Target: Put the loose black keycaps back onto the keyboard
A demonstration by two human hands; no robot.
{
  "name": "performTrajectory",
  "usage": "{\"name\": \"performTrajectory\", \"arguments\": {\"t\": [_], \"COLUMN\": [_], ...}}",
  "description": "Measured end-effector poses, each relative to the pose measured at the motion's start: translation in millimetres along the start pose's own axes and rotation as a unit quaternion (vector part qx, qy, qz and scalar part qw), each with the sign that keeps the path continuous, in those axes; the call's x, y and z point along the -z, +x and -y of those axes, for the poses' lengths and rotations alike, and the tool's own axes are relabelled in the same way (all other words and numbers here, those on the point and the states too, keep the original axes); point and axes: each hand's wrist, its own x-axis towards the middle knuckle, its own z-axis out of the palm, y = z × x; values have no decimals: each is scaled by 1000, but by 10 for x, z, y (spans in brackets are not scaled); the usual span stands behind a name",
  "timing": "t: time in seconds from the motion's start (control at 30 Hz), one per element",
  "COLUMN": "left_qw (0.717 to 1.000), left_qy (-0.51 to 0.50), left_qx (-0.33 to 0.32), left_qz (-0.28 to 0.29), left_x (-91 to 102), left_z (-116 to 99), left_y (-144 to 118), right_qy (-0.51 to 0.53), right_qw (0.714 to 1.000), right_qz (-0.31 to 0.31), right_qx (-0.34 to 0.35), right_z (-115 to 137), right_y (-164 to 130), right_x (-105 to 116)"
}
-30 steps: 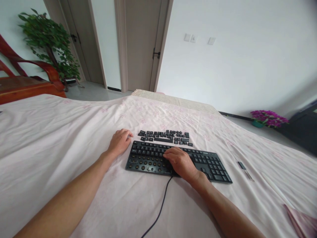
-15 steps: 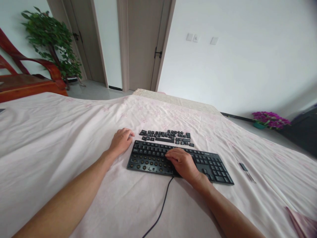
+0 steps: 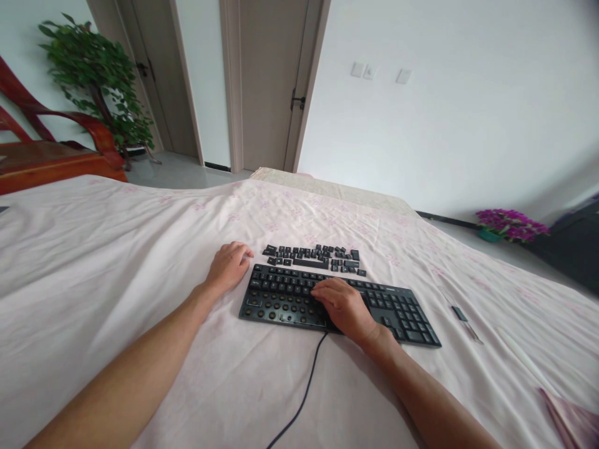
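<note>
A black keyboard [image 3: 393,315] lies on the pale bedsheet, with rows of bare key sockets at its lower left. My right hand [image 3: 344,305] is over its middle, fingers bent together and tips down on the keys. Whatever is under those fingertips is hidden. My left hand [image 3: 230,265] rests on the sheet just left of the keyboard, fingers loosely stretched out and holding nothing. Behind the keyboard lie several loose black keycaps [image 3: 306,252], among them a long space bar [image 3: 311,264].
A cable [image 3: 299,405] runs from the keyboard towards me. To the right lies a small dark-handled tool with wire loops [image 3: 459,313]. Pink cloth [image 3: 568,415] sits at the lower right. Beyond the bed are a wooden chair [image 3: 100,137], a plant [image 3: 88,62] and purple flowers [image 3: 510,224].
Almost nothing differs. The view has shifted very slightly, and both hands keep their places, the right one on the keys and the left on the sheet.
</note>
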Motion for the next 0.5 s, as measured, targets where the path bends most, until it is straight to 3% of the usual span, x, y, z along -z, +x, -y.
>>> {"name": "performTrajectory", "arguments": {"t": [0.5], "left_qw": [1000], "left_qy": [6], "left_qx": [-2], "left_qz": [-2], "left_x": [8], "left_z": [-9], "left_y": [0], "right_qy": [1], "right_qw": [1000], "right_qz": [-5], "right_qx": [-13], "right_z": [-17], "right_y": [9], "right_x": [-37]}}
